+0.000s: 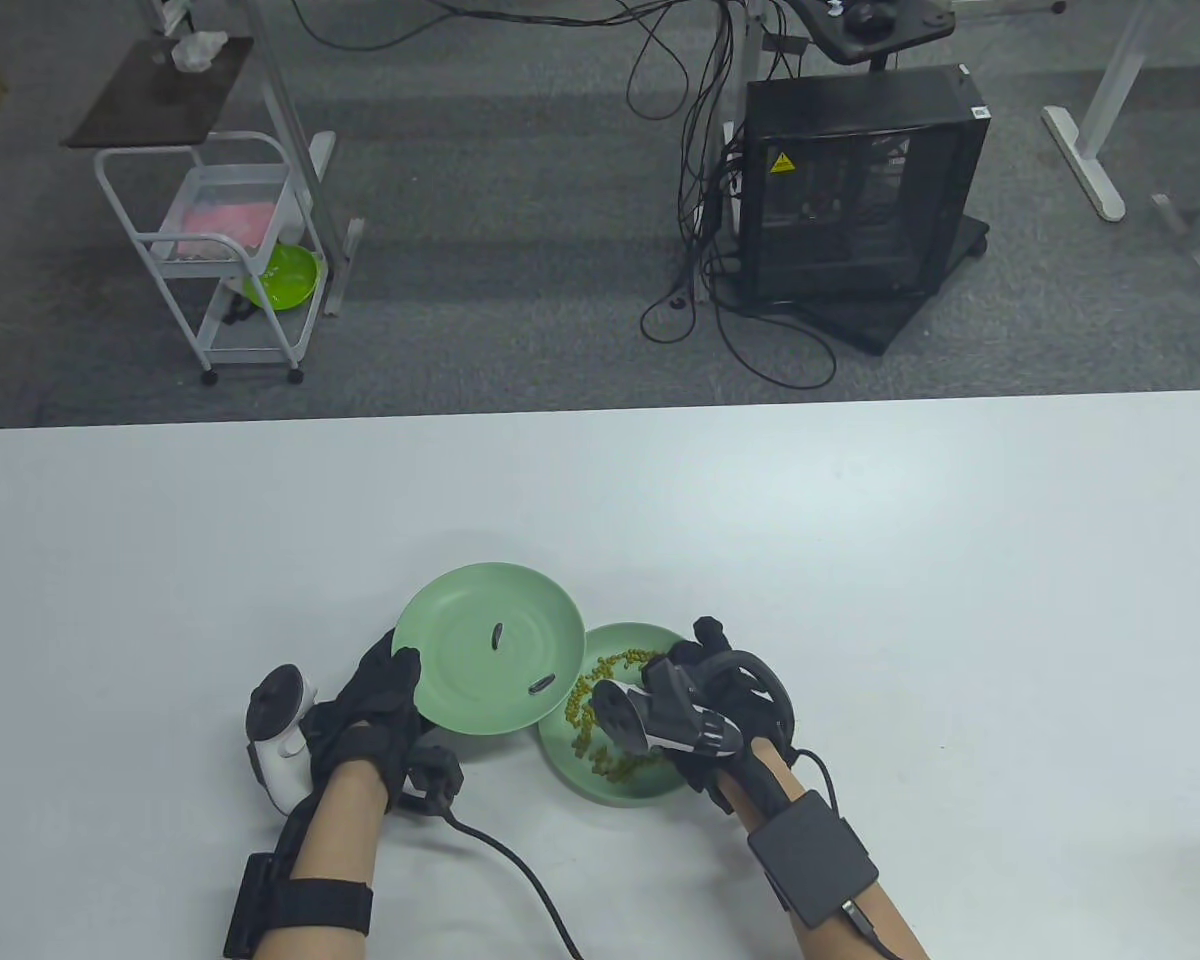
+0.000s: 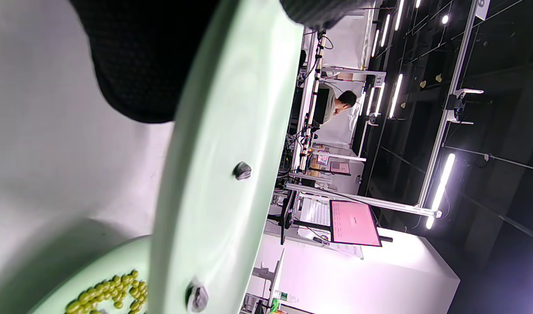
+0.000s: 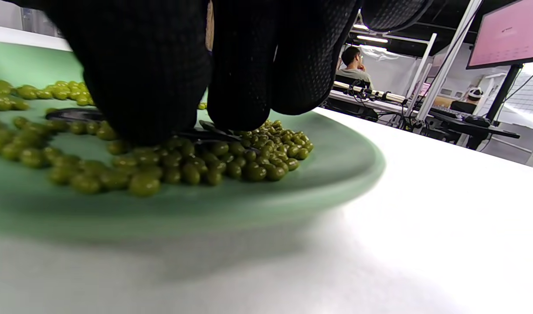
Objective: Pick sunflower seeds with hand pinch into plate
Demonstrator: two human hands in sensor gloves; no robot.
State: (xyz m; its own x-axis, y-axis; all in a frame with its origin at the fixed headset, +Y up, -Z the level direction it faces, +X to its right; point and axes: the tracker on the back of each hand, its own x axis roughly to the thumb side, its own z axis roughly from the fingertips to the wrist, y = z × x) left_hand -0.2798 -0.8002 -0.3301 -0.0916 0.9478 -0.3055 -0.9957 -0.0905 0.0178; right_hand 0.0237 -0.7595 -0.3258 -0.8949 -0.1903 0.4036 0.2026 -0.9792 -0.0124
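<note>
The right hand point(image 1: 705, 690) is lowered into the lower plate point(image 1: 650, 785), its fingertips point(image 3: 238, 109) drawn narrow together and pressed down among the green beans point(image 3: 196, 168). A dark sunflower seed point(image 3: 214, 132) is seen just under those tips in the right wrist view; whether it is actually pinched cannot be told, since the glove covers the contact. The seed appears to be singled out from the beans, which would explain so tight a grip.

The left hand point(image 1: 375, 705) holds the upper plate point(image 1: 460, 640) by its near rim, raised and tilted so that its edge overlaps the lower plate. It is probably kept close so that the carry from one plate to the other stays short. Two seeds point(image 1: 497, 634) already lie on it.

The overlap and both plates on the white worktop point(image 1: 860, 560) are given only by the table view. The tilt of the held plate is made plain only in the left wrist view, where the seeds point(image 2: 242, 170) are seen clinging to the slope; a steeper tilt would likely let them slide. The fingertip contact is shown only by the right wrist view.
</note>
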